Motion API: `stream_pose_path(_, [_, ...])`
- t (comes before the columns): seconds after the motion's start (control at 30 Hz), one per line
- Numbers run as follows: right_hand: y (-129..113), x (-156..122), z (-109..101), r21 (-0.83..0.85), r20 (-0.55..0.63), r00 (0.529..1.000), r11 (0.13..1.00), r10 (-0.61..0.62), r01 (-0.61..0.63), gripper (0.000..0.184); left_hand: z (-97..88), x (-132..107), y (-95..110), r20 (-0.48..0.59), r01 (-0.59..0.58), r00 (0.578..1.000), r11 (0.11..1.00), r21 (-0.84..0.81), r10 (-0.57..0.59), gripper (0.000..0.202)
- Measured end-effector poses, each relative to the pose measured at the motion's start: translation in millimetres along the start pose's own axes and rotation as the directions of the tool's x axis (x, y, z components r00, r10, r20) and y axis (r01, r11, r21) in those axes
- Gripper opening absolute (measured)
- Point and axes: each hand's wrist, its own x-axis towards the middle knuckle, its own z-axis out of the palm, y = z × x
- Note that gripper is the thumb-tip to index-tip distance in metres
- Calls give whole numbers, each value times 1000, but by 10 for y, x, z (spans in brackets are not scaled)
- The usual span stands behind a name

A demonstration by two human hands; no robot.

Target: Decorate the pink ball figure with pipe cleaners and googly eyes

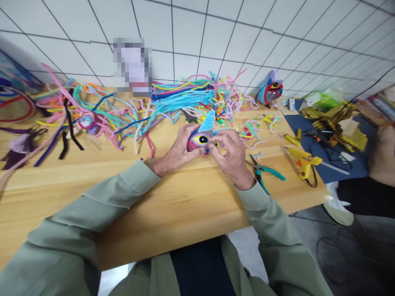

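Near the middle of the table I hold a small pipe-cleaner figure (195, 142) in red, purple and blue, with one large yellow-and-black eye and a light-blue striped fin standing up from its top. My left hand (179, 150) is wrapped round its left side, thumb along the lower edge. My right hand (228, 152) is closed in a pinch at the right end of the eye, thumb and forefinger touching the figure. Whatever those fingertips pinch is hidden. Teal-handled pliers (268, 170) lie partly open beside my right wrist.
Behind the figure spreads a heap of coloured pipe cleaners (185, 102). A similar finished-looking figure (270, 91) stands by the tiled wall. To the right lie a yellow glue gun (304, 162) and gold foil (348, 127) on a dark-blue mat. Another person's arm (382, 158) shows at the right edge.
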Motion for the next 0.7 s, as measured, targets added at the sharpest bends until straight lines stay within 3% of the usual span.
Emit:
stream_pose_path(0.2, [56,-14,25,7,77,997,1000,19,-19,11,10,-20,-20,-1,-78,997,997,5,78,75])
stream_pose_path(0.43, [51,-27,9,0,102,995,1000,19,-19,15,-23,-24,72,10,-9,1000,1000,-15,10,63])
stream_pose_path(0.7, [55,-35,13,39,131,991,998,39,-45,16,-25,-38,81,24,-44,999,999,16,44,61])
